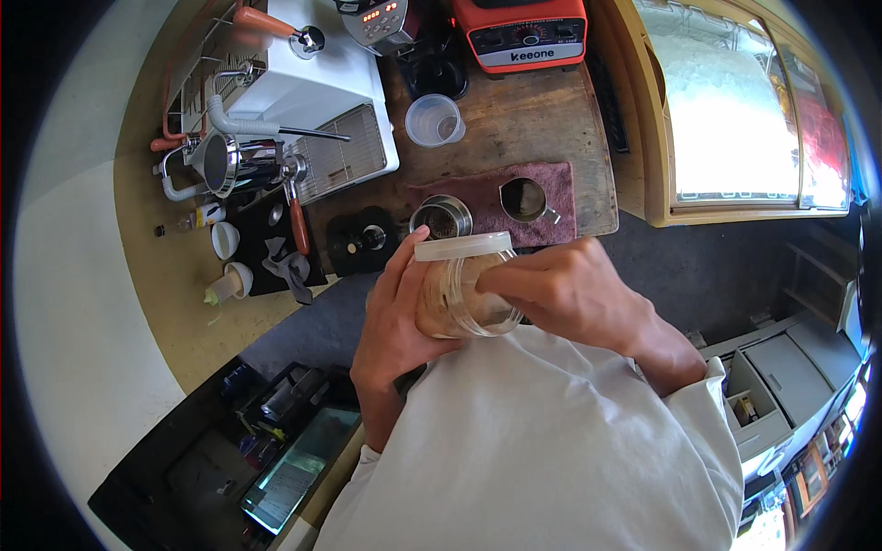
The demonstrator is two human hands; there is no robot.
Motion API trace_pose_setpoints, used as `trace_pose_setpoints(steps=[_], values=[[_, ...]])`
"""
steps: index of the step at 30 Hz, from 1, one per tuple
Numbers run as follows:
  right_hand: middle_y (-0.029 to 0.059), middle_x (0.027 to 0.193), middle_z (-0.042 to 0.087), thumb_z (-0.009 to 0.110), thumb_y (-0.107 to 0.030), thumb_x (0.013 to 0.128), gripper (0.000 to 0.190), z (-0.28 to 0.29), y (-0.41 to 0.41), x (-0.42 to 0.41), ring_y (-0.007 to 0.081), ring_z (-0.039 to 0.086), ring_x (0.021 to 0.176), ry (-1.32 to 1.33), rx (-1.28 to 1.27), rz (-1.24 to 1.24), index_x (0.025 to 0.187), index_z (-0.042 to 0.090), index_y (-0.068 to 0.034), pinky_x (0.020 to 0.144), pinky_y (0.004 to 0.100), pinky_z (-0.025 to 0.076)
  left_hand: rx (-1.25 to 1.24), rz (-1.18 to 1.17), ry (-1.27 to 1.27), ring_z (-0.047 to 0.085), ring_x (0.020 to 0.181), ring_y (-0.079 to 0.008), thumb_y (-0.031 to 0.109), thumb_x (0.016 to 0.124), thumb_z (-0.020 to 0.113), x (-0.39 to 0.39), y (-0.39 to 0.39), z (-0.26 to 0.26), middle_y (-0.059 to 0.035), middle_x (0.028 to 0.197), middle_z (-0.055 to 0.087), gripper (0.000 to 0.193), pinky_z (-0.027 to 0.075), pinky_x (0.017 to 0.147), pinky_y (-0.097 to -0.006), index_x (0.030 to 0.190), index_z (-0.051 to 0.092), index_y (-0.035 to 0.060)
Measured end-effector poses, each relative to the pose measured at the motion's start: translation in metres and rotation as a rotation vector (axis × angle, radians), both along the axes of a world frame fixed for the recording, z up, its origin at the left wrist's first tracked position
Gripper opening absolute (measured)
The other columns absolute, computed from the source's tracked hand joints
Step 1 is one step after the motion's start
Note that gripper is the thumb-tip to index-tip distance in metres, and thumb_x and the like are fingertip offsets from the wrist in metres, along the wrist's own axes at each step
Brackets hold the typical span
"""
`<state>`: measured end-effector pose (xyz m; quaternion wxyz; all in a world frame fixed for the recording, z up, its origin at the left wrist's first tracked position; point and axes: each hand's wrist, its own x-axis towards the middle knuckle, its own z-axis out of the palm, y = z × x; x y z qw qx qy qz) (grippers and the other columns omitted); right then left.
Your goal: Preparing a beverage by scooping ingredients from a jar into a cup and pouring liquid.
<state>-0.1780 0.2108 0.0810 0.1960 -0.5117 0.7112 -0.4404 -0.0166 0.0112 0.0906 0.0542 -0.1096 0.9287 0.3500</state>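
Note:
A clear jar (451,296) with brown contents lies tilted in front of my chest, its open mouth towards the right. My left hand (396,310) is closed around the jar from the left, and its fingers also keep a whitish round lid (463,246) against the jar's far side. The fingers of my right hand (558,286) are bent together at the jar's mouth; whether they pinch something inside is hidden. Just beyond the lid stands a round metal container (441,217). A steel pitcher (524,200) rests to its right on a folded purplish towel (486,186).
At the far left is a white espresso machine (324,82) with a portafilter (296,206). A clear plastic cup (434,121) and a red blender base (520,34) stand on the wooden table (551,124). A black tamping mat (358,241) lies left of the towel.

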Motion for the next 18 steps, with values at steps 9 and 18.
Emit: trace_pose_setpoints(steps=[9,18], values=[[0.0102,0.083,0.075,0.074,-0.008,0.082,0.016,-0.006,-0.006,-0.003,0.0287,0.073,0.072,-0.082,-0.018,-0.012,0.098,0.076,-0.009,0.062,0.0382,0.056,-0.014,0.031,0.018,0.051,0.136,-0.0366,0.016,0.04,0.097,0.001,0.003,-0.004,-0.0094,0.159,0.042,0.104,0.047,0.108,-0.0489,0.134,0.054,0.0085],[0.0051,0.085,0.077,0.08,-0.003,0.076,0.017,-0.004,0.0,-0.012,0.023,0.074,0.071,-0.152,-0.04,0.1,0.092,0.077,-0.008,0.062,0.0352,0.059,-0.055,0.02,0.059,0.051,0.135,-0.0365,0.017,0.039,0.098,0.003,0.003,-0.006,-0.0108,0.159,0.042,0.106,0.047,0.108,-0.0488,0.135,0.054,0.0093]])
